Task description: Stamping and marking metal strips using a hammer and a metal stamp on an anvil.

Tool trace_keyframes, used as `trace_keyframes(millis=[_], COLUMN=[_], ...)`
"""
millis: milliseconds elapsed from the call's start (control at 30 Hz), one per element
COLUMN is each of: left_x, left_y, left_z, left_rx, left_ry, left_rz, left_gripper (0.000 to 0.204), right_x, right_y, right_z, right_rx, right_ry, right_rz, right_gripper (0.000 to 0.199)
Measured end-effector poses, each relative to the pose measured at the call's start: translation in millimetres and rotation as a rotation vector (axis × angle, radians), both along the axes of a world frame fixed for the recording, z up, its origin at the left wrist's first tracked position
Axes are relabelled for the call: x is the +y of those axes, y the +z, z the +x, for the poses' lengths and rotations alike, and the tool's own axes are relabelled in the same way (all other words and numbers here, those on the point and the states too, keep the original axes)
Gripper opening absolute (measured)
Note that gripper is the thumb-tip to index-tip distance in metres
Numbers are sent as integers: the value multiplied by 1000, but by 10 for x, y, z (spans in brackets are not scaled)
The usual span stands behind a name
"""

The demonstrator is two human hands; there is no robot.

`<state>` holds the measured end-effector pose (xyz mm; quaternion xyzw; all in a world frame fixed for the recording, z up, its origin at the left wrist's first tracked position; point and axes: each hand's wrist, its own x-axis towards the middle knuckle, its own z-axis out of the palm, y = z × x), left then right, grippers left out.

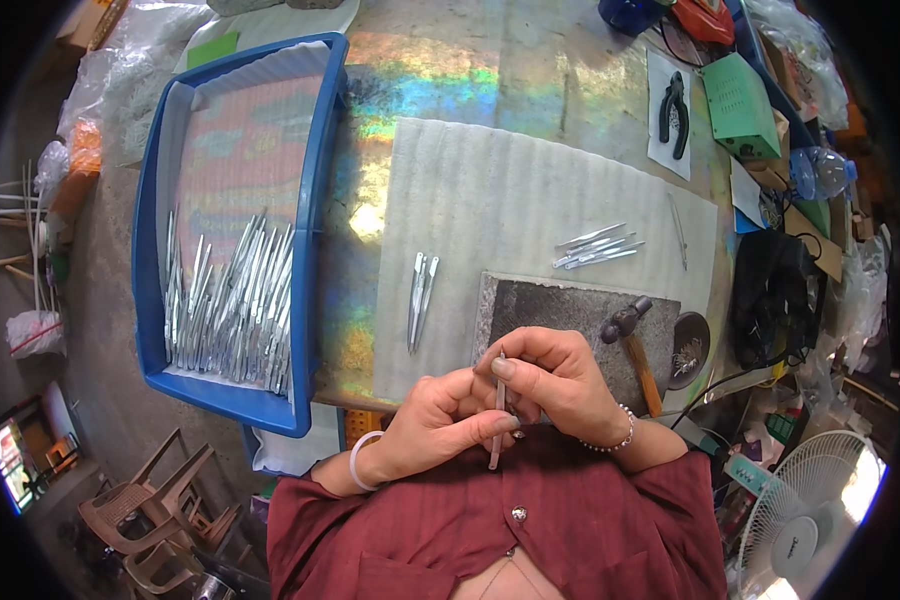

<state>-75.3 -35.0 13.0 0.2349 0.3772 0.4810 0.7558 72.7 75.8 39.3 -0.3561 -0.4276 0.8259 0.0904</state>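
My left hand (pixel 450 410) and my right hand (pixel 555 385) come together at the near edge of the table. Between them they grip a slim silver metal piece (pixel 500 397), held roughly upright in the picture. The right thumb and fingers pinch its upper end, and the left thumb presses lower down. Fingers hide part of it. Just beyond my hands lies a dark flat block (pixel 540 305) with a pale border. A hammer (pixel 626 322) with a wooden handle rests on its right side. Similar slim pieces (pixel 422 300) lie on the foam sheet (pixel 490 190) to the left, and another group (pixel 597 247) beyond the block.
A blue tray (pixel 310 230) at the left holds many similar pieces. Right of the block sits a small dark dish (pixel 688 350) of tiny metal parts. Farther right are black-handled pliers (pixel 674 115), a green box (pixel 740 105), a plastic bottle (pixel 820 172) and a fan (pixel 800 530).
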Motion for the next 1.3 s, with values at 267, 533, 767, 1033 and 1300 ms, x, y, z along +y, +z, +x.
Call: trace_keyframes(millis=[267,533,767,1033,1300], left_x=[-17,-30,-9,-2,7], left_y=[-28,-31,-20,-13,12], left_z=[-1,-38,-39,-8,8], left_rx=[34,-2,-14,80,24], left_ry=[13,3,-22,3,-3], left_rz=[9,26,7,65,-50], left_gripper=[9,11,11,9,8], right_x=[-2,-26,-31,-29,-43], right_y=[-42,-58,-48,-59,-97], right_z=[-20,-59,-57,-39,-1], right_rx=[35,19,-15,11,54], right_ry=[-33,-19,-22,-31,-59], right_rz=[-112,-93,-54,-76,-121], right_gripper=[15,11,12,16,17])
